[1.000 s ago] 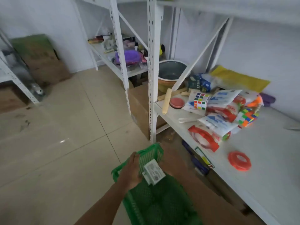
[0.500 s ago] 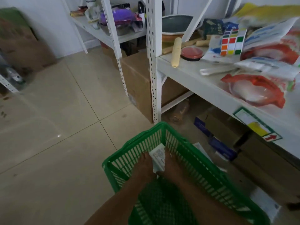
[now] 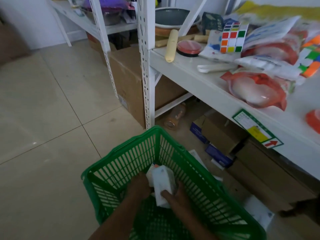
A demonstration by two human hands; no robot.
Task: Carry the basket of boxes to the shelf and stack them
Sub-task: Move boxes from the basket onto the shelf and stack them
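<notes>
A green plastic basket (image 3: 121, 163) sits low on the floor in front of the white shelf (image 3: 199, 78). Both my hands are down inside it. My left hand (image 3: 138, 187) and my right hand (image 3: 174, 198) grip small white boxes (image 3: 163, 182) between them, with my right thumb pressed on the front box. A second box shows just behind it, against my left hand. What else lies in the basket is hidden by my arms.
The shelf top holds puzzle cubes (image 3: 232, 38), plastic bags (image 3: 256, 89), a red round tin (image 3: 189, 47), a rolling pin (image 3: 171, 45) and a pot (image 3: 170, 16). Cardboard boxes (image 3: 131, 80) and a bottle (image 3: 174, 116) lie under it. Tiled floor (image 3: 43, 110) spreads to the left.
The view dropped from the shelf down to the basket. My right hand joined the left one inside the basket, and both now grip the white boxes, lifted slightly.
</notes>
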